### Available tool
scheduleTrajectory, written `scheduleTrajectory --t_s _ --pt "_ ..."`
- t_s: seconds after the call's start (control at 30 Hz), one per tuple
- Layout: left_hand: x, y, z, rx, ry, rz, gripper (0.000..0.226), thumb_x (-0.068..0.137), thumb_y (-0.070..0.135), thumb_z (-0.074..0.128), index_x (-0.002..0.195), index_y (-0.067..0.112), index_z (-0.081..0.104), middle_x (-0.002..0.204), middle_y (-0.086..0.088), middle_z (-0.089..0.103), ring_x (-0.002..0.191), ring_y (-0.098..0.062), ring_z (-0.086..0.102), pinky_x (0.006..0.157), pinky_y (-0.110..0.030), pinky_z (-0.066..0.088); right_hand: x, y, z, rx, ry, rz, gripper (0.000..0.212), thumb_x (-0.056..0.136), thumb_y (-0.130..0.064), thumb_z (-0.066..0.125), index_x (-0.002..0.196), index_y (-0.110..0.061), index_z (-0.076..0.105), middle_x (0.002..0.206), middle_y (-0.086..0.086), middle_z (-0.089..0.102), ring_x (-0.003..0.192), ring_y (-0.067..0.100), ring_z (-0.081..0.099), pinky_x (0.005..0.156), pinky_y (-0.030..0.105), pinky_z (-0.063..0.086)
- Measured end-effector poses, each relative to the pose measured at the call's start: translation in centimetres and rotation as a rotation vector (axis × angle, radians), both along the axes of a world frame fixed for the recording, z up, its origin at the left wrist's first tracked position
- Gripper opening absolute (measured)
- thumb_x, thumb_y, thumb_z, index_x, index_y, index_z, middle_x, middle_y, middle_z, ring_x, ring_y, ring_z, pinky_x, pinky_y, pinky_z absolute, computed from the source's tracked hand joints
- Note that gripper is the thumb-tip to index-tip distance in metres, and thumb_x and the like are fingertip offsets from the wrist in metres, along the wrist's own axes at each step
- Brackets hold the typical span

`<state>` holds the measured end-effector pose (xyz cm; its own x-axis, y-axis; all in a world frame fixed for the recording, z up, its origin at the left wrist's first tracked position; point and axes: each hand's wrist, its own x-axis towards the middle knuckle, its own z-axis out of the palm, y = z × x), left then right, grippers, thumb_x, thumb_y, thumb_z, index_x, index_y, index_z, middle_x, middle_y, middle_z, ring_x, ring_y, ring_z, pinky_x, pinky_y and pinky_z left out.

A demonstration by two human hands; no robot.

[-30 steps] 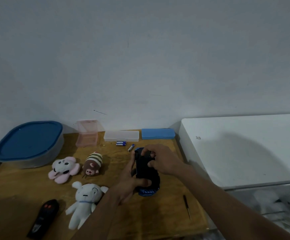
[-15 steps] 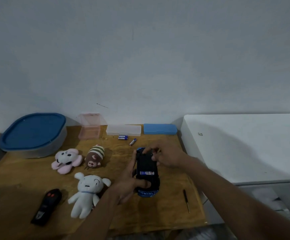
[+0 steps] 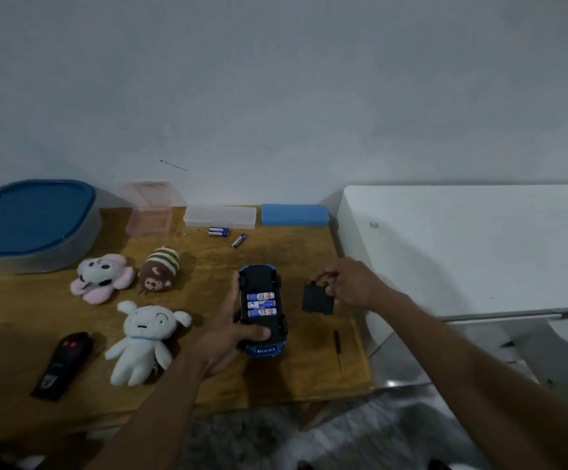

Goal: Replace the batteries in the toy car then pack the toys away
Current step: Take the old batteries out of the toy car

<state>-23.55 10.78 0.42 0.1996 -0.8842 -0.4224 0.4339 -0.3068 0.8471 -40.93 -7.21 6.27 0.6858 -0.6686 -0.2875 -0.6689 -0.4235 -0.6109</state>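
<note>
At frame centre our left hand grips the upturned toy car, three batteries exposed. Right of it, our right hand pinches the battery cover. Both look light, rigid plastic, best held by the edges.

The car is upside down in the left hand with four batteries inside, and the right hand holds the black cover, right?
Not quite: the head view shows three batteries in the car, not four. The rest holds: the left hand grips the upturned car and the right hand holds the black cover.

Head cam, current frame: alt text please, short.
Left hand holds an upturned toy car, three batteries showing; right hand holds the black cover beside it. Plush toys, remote, screwdriver lie on the table.
</note>
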Motion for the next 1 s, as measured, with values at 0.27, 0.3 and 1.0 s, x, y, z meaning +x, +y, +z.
scheduleTrajectory --t_s 0.27,0.3,1.0 --pt "-1.8 -0.2 -0.4 0.005 0.003 0.032 0.122 0.07 -0.023 0.065 0.148 0.052 0.009 0.135 -0.003 0.058 0.117 -0.031 0.061 0.096 -0.052 0.05 -2.5 1.6 -6.7 0.111 0.165 0.115 0.032 0.09 0.008 0.047 0.114 -0.005 0.063 0.088 0.006 0.055 0.076 0.017 0.053 0.058 0.015 0.046" --pt "-2.0 -0.1 -0.4 0.011 0.003 0.033 0.122 0.07 -0.023 0.066 0.148 0.052 0.008 0.134 -0.004 0.058 0.117 -0.031 0.061 0.095 -0.051 0.05 -2.6 1.7 -7.2 0.11 0.159 0.125 0.032 0.09 0.007 0.047 0.115 -0.005 0.062 0.095 0.006 0.057 0.082 0.018 0.055 0.06 0.012 0.046" --pt "-2.0 0.4 0.3 0.034 0.039 0.043 0.115 0.077 -0.024 0.057 0.146 0.054 0.009 0.127 -0.003 0.062 0.114 -0.03 0.062 0.088 -0.049 0.053 -1.0 2.7 -8.0 -0.114 0.288 0.264 0.035 0.088 -0.001 0.056 0.123 -0.007 0.059 0.114 0.012 0.062 0.103 0.026 0.059 0.08 0.026 0.05"
